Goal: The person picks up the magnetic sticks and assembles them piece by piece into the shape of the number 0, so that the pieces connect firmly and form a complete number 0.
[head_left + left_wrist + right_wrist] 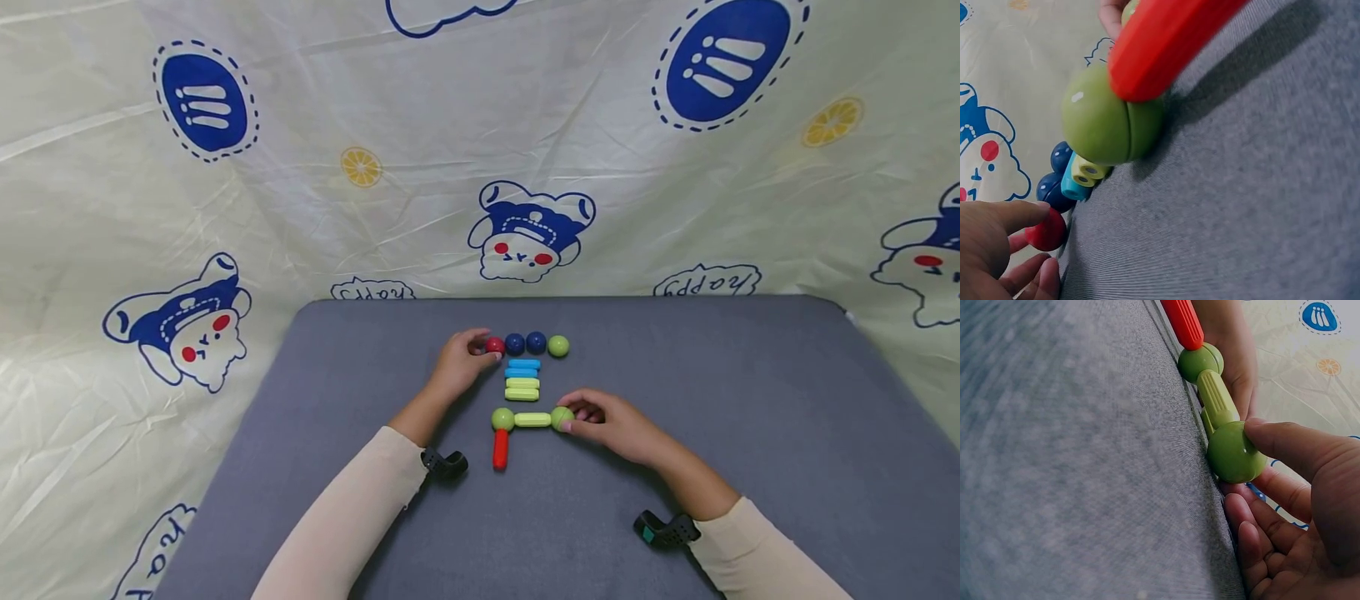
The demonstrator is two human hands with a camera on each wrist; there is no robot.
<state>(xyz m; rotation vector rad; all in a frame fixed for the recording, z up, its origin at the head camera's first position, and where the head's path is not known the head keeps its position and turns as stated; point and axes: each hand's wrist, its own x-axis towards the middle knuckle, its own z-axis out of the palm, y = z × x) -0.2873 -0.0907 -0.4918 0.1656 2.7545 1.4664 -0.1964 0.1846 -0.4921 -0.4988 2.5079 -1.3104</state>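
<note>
My left hand (459, 365) pinches a red ball (494, 345) at the left end of a row of balls; its thumb and fingers lie around the ball in the left wrist view. Between thumb and fingertips of my right hand (618, 427) is a green ball (562, 418). That ball sits at the right end of a yellow-green rod (532, 419), whose left end meets a second green ball (503, 419). From this second ball a red rod (500, 450) points toward me. The joined pieces lie low over the grey table.
Beside the red ball stand two dark blue balls (525, 343) and a green ball (558, 346). Below that row lie two light blue rods (522, 368) and two yellow-green rods (522, 389), stacked side by side. A printed curtain (420, 233) hangs behind the table's (675, 350) far edge.
</note>
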